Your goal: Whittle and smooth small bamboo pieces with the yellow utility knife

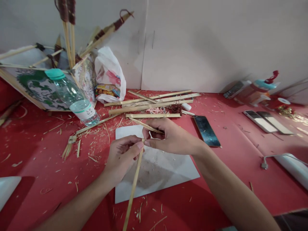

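Observation:
My left hand (125, 154) is closed, thumb and fingers pinching a long bamboo strip (134, 184) near its top end. The strip slants down toward me, past the bottom of the view. My right hand (166, 136) meets the left at that same end, its thumb and fingertips pressed against the strip. A second, thinner stick (146, 126) runs through the fingers of my right hand and points up to the left. Under both hands lies a white sheet (168, 170) with dark smudges. The exact contact at the fingertips is partly hidden.
Bamboo strips (154, 104) lie in a pile behind the hands. A water bottle (83, 110) leans by a dragon-printed frame (40, 86) at left, near a plastic bag (112, 72). A dark phone (207, 130) rests at right. Shavings litter the red tabletop (96, 189).

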Tool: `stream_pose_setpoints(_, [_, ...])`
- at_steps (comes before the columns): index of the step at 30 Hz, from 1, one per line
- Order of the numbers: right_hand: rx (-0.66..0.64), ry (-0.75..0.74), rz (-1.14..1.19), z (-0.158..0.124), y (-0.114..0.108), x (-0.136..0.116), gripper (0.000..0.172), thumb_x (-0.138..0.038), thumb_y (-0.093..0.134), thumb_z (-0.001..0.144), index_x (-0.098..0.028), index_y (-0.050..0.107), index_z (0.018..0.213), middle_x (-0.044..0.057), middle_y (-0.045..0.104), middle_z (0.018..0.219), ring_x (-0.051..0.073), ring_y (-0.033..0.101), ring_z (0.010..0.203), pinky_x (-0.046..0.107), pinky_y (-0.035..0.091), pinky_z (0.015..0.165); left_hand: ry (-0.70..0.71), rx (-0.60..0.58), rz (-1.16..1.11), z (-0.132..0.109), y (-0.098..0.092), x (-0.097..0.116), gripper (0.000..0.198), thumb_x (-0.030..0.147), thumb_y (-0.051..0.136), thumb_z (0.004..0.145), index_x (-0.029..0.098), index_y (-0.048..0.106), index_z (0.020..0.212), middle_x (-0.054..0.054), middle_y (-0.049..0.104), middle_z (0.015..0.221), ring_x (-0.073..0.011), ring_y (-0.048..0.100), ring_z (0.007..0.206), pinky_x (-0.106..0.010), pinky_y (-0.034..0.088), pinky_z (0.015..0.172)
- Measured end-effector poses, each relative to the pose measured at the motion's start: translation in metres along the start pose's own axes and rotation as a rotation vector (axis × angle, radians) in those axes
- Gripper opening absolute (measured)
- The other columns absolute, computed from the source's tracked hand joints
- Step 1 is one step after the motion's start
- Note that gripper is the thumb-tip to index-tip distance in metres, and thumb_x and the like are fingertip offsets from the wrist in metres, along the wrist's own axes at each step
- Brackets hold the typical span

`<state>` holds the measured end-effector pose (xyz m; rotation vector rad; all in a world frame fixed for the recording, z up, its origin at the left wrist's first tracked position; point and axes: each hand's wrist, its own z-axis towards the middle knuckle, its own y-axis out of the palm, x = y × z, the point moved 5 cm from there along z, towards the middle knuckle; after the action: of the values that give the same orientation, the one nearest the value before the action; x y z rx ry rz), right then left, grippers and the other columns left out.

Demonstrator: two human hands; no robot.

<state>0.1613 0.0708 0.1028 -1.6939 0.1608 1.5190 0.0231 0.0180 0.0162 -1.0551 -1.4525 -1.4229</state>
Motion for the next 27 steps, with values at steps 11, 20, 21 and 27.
stream_pose_setpoints(11, [-0.026, -0.002, -0.040, 0.0003, 0.0007, 0.0022, 0.005, -0.016, 0.059, 0.085, -0.019, 0.056, 0.083, -0.006, 0.048, 0.071, 0.008, 0.038, 0.060, 0.023, 0.033, 0.056, -0.080, 0.043, 0.028, -0.0032, 0.0022, 0.0005, 0.016, 0.029, 0.071, 0.083, 0.018, 0.070, 0.072, 0.003, 0.057, 0.061, -0.0068, 0.047, 0.055, -0.018, 0.038, 0.051])
stream_pose_setpoints(20, [-0.023, -0.006, -0.078, 0.0015, 0.0011, 0.0022, 0.008, -0.010, 0.057, 0.082, -0.018, 0.057, 0.083, -0.005, 0.051, 0.075, 0.008, 0.042, 0.064, 0.022, 0.036, 0.059, -0.148, 0.048, 0.053, -0.0037, 0.0034, -0.0024, 0.022, 0.033, 0.066, 0.085, 0.018, 0.061, 0.070, 0.005, 0.050, 0.058, -0.0061, 0.041, 0.047, -0.019, 0.031, 0.045])
stream_pose_setpoints(21, [-0.025, -0.002, -0.077, 0.0013, 0.0009, 0.0018, 0.008, -0.010, 0.057, 0.082, -0.018, 0.058, 0.083, -0.005, 0.052, 0.075, 0.008, 0.042, 0.064, 0.022, 0.036, 0.059, -0.142, 0.040, 0.066, -0.0038, 0.0040, -0.0017, 0.022, 0.033, 0.065, 0.085, 0.018, 0.060, 0.071, 0.005, 0.050, 0.058, -0.0061, 0.042, 0.047, -0.020, 0.031, 0.044])
stream_pose_setpoints(27, [-0.011, 0.026, 0.071, 0.0020, 0.0020, 0.0062, 0.011, -0.022, 0.065, 0.087, -0.018, 0.058, 0.080, -0.006, 0.046, 0.069, 0.008, 0.036, 0.059, 0.024, 0.030, 0.054, -0.072, 0.035, 0.148, -0.0024, 0.0062, 0.0057, 0.021, 0.031, 0.065, 0.086, 0.018, 0.060, 0.070, 0.005, 0.049, 0.061, -0.0053, 0.042, 0.048, -0.019, 0.031, 0.044])
